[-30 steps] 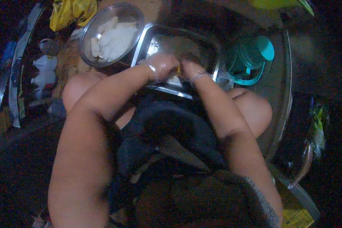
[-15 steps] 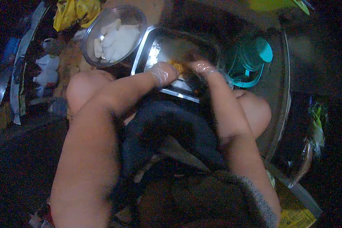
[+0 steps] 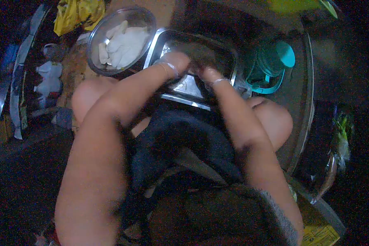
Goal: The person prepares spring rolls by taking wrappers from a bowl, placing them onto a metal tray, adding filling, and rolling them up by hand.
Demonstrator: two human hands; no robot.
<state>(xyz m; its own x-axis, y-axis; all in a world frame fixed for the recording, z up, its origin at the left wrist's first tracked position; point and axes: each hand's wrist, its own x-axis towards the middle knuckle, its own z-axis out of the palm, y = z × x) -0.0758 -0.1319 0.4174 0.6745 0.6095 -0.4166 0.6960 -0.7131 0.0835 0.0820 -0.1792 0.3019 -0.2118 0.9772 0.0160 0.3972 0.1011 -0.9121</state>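
Grip: the left hand (image 3: pixel 175 64), in a thin, clear plastic glove, and the right hand (image 3: pixel 208 74), likewise gloved, are held close together over the middle of a silver, rectangular metal tray (image 3: pixel 185 101). The fingertips are blurred and partly hidden; a dark patch is seen between the hands, but whether anything is clamped by either grip cannot be told.

Progress: handling over the tray is judged to be under way. No finished portion can be made out, and the amount done cannot be measured. A stack of flat, white, smooth-looking pieces (image 3: pixel 129 43) is held in a round, shiny grey bowl (image 3: pixel 91 41) at the far left, just beside the tray; whether these have been worked or are left over cannot be determined.

Tray: placed in front of the person, between the knees. Bright reflections are given by the bare metal in its near part; its far part is dull brown-grey, and contents cannot be separated from shadow there.

Surroundings: a teal plastic container (image 3: pixel 284 54) is placed to the right of the tray. Beyond the bowl, at the far left, a crumpled yellow plastic bag (image 3: pixel 78 17) is noted.
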